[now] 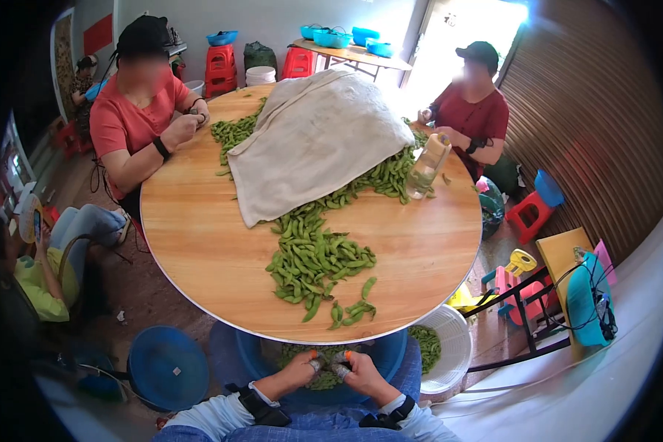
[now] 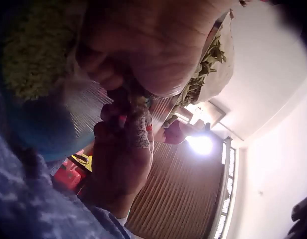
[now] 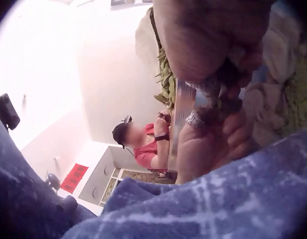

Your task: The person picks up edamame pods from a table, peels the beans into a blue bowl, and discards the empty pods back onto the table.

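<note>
Both hands meet above a blue basin (image 1: 247, 361) that holds small green beans (image 1: 323, 381). My left hand (image 1: 296, 372) and right hand (image 1: 366, 377) have curled fingers, with grey wrapping on thumbs or fingers and orange at the thumb tips. In the left wrist view a small dull-green thing (image 2: 140, 102) is pinched between the left hand (image 2: 148, 40) and right hand (image 2: 121, 164); its shape is mostly hidden. The right wrist view shows the fingertips close together, in shadow. Loose green pods (image 1: 309, 258) lie on the round table (image 1: 214, 258) in front.
A beige cloth (image 1: 317, 132) covers a pod heap, with a clear bottle (image 1: 427, 168) at its right. Two people in red sit across the table; another sits at the left. A white basket (image 1: 457, 346) stands right of the basin, an empty blue basin (image 1: 169, 368) left.
</note>
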The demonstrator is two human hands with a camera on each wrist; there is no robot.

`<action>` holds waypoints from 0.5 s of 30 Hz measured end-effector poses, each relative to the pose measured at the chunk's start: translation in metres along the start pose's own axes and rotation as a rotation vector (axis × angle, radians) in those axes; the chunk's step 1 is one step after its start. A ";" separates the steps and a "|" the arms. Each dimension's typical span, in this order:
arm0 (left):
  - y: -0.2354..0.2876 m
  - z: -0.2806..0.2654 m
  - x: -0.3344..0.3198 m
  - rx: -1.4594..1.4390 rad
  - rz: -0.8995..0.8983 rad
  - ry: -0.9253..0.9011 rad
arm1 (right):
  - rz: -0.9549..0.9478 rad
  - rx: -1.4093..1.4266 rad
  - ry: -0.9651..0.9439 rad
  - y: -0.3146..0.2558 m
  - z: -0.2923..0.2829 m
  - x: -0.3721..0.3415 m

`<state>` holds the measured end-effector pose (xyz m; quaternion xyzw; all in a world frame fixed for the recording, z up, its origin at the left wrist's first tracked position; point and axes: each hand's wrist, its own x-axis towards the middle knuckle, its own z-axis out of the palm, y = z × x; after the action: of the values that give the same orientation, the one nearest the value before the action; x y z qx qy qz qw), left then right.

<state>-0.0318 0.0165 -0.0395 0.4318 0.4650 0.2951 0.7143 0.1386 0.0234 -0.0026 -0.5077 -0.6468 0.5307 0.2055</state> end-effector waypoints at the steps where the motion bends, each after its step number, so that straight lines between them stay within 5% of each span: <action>1: 0.006 0.000 -0.001 -0.046 -0.042 0.001 | 0.000 0.047 0.010 0.002 0.002 0.001; 8: -0.023 0.003 0.013 -0.174 -0.117 0.097 | -0.024 0.077 -0.078 0.031 0.000 0.010; 11: -0.045 -0.006 0.018 0.611 0.278 0.086 | -0.195 0.009 0.083 0.057 -0.005 0.012; 13: -0.019 -0.004 0.001 0.827 0.330 0.066 | -0.053 0.098 0.127 0.047 -0.038 -0.005; 15: 0.026 0.002 -0.018 0.997 0.231 -0.061 | -0.054 0.109 0.428 0.072 -0.070 -0.028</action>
<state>-0.0374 0.0123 -0.0087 0.7768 0.4775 0.1019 0.3977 0.2377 0.0270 -0.0345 -0.5791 -0.5723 0.4395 0.3794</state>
